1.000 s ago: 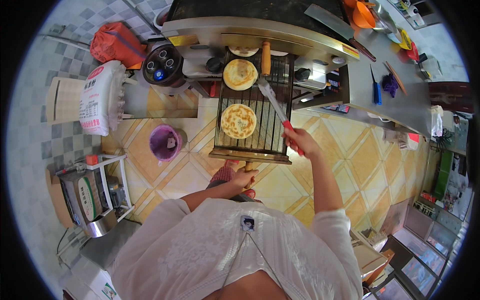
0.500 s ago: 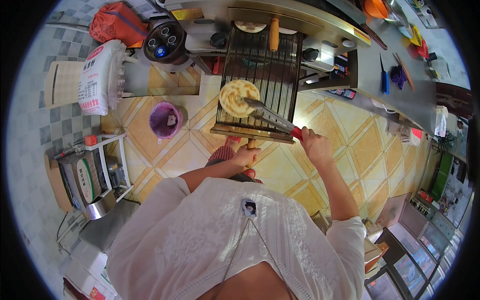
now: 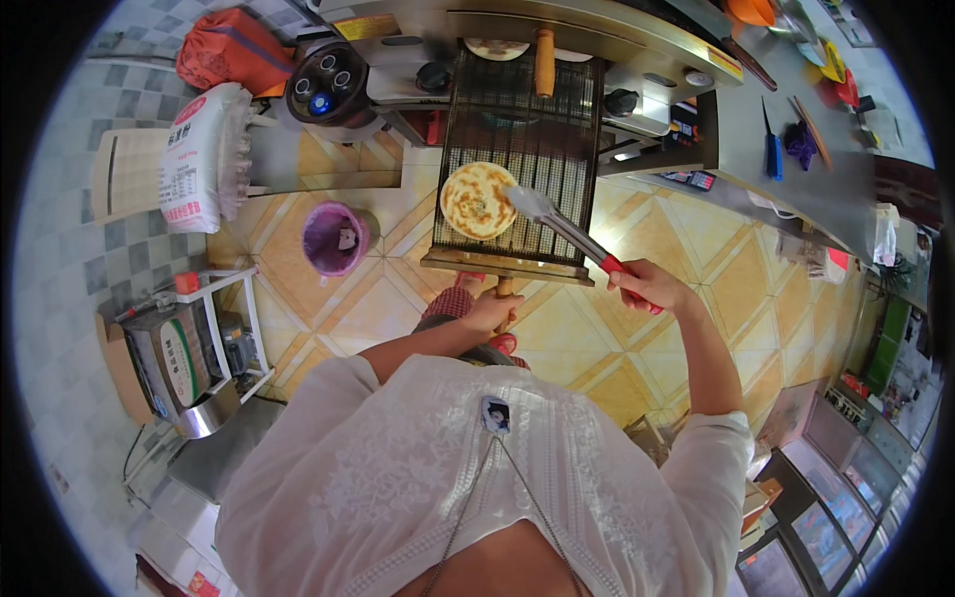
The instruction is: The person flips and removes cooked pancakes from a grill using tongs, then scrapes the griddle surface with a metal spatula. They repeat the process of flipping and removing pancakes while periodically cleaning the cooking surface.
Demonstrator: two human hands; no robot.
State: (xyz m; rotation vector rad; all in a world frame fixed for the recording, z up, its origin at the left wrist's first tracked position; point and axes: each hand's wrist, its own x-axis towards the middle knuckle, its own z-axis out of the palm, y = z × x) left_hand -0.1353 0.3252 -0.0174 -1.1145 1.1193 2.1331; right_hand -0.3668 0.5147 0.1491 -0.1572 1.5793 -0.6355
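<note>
My left hand [image 3: 491, 311] is wrapped round the wooden handle [image 3: 505, 288] at the front of a pulled-out grill rack [image 3: 542, 214]. A round, browned flatbread [image 3: 478, 201] lies on the near left part of the rack's wire mesh. In my right hand [image 3: 647, 286] are metal tongs [image 3: 570, 232] with red grips. Their tips touch or hover at the flatbread's right edge; I cannot tell which. Deeper in, another flatbread [image 3: 495, 49] is partly hidden under the oven's front [image 3: 418, 25]. A second wooden handle [image 3: 544, 65] sticks out at the rack's far end.
On the floor at left stands a purple-lined bin [image 3: 336, 239]. A white sack [image 3: 202, 159] and a round dark cooker [image 3: 328, 85] are beyond it. The steel counter [image 3: 736, 149] at right bears a blue-handled tool [image 3: 773, 154]. A white metal frame [image 3: 224, 328] stands at left.
The tongs have shifted right, off the flatbread's middle to its edge. The flatbread's upper face now looks more browned. My right hand has moved right; my left hand keeps its hold.
</note>
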